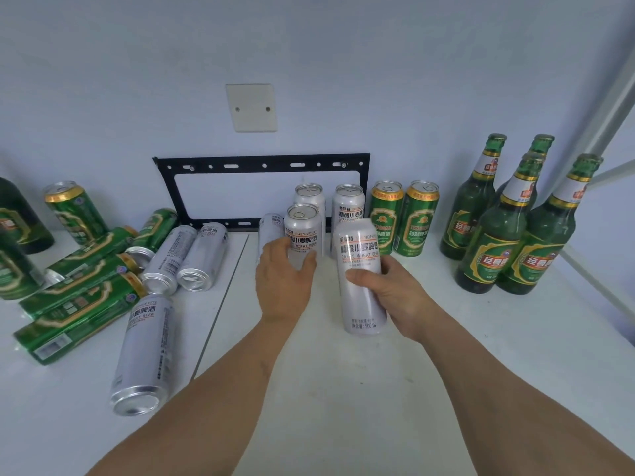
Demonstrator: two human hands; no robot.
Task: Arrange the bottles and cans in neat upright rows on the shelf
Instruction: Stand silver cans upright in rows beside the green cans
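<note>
My left hand [283,269] grips an upright white beer can [304,228] standing on the white shelf [343,389]. My right hand [391,293] holds another white can [360,269] lifted above the shelf, upright and slightly tilted. Two more white cans [348,207] stand behind them, with two green cans [402,218] upright to their right. Several green bottles [508,231] stand at the far right. At the left, white cans [185,255] and green cans [79,297] lie on their sides; one white can [144,355] lies nearest me.
A black metal bracket [261,163] and a white cover plate [252,108] are fixed on the back wall. A dark green bottle [17,218] and an upright green can [74,211] stand at the far left. A white shelf post [615,108] rises at the right.
</note>
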